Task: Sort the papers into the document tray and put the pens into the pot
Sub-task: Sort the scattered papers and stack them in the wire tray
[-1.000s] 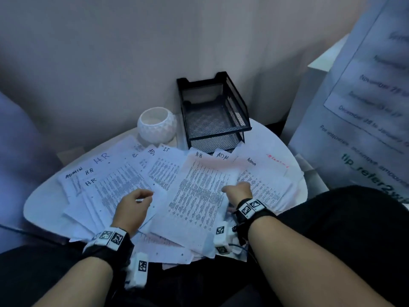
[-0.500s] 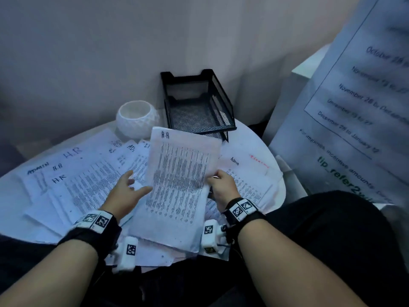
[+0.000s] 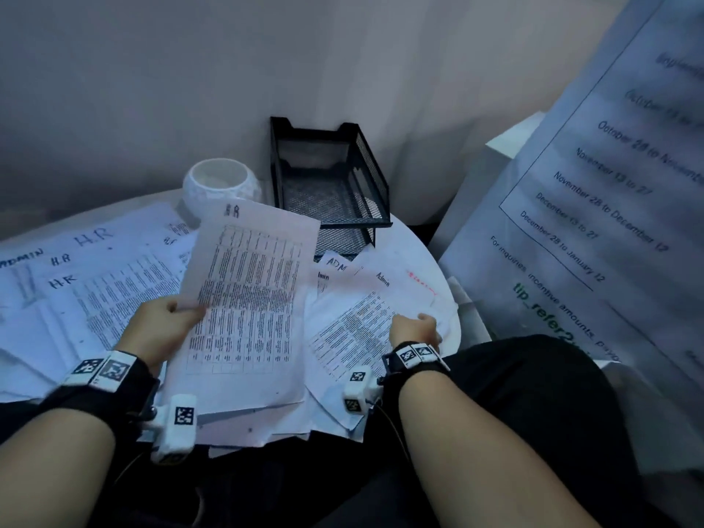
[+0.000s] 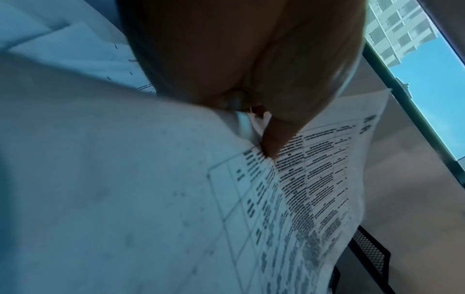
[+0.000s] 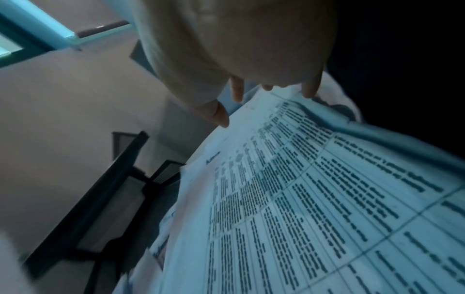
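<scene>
Currently, item one: the HR sheet [image 3: 247, 299], a printed table headed "HR", lifted at centre frame in my head view, tilted, its top edge overlapping the pot and tray front. My left hand [image 3: 160, 329] has its grip closed on the sheet's left edge, thumb on top; the left wrist view shows the thumb [image 4: 274, 137] pressed onto the print.

Item two: the Admin sheet [image 3: 365, 322], lying right of centre on the pile. My right hand [image 3: 413, 329] sits at its right edge, fingers curled down onto the paper; in the right wrist view the fingertips [image 5: 221, 115] touch the sheet, but I cannot tell whether the grip actually pinches it.

Item three: loose papers [image 3: 95, 283] marked "HR" and "ADMIN", spread over the left of the round white counter [image 3: 430, 261].

Item four: black mesh document tray [image 3: 331, 184], upper centre, against the wall.

Item five: white pot [image 3: 221, 184], just left of the tray.

Item six: large printed notice [image 3: 609, 207], right side of the frame.
</scene>
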Demonstrator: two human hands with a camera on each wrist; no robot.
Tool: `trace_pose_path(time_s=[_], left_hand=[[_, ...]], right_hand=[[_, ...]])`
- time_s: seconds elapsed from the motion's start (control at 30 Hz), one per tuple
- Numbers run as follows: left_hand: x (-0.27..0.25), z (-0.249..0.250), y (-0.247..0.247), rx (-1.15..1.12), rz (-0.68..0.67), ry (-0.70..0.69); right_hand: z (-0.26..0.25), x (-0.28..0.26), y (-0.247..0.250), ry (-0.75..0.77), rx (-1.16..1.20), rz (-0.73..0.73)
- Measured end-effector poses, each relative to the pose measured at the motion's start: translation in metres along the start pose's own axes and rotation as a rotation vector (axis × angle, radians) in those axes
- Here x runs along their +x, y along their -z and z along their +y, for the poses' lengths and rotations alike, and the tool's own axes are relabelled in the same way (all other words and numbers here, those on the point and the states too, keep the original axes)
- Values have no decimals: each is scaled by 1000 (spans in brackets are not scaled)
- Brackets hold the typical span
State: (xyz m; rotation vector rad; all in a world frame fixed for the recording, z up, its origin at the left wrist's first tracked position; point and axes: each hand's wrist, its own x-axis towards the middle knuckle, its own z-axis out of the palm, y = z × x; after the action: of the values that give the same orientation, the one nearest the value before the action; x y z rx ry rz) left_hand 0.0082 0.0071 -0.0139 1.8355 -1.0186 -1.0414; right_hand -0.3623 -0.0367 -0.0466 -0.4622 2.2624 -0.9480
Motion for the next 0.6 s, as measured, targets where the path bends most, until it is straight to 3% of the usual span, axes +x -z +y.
trace_pose_path(time_s=[0.1, 0.3, 0.43, 0.6], left_hand=[[0, 0, 1, -51, 15, 7], [-9, 7, -3, -2, -20, -8], [-8, 8, -3, 5, -5, 19], [-4, 8, -5, 69, 27, 38]], right_hand=[[3, 6, 3, -73, 29, -50], [7, 9, 1, -125, 70, 22], [2, 6, 6, 47, -5, -84], [-24, -4, 11, 194, 207, 156]])
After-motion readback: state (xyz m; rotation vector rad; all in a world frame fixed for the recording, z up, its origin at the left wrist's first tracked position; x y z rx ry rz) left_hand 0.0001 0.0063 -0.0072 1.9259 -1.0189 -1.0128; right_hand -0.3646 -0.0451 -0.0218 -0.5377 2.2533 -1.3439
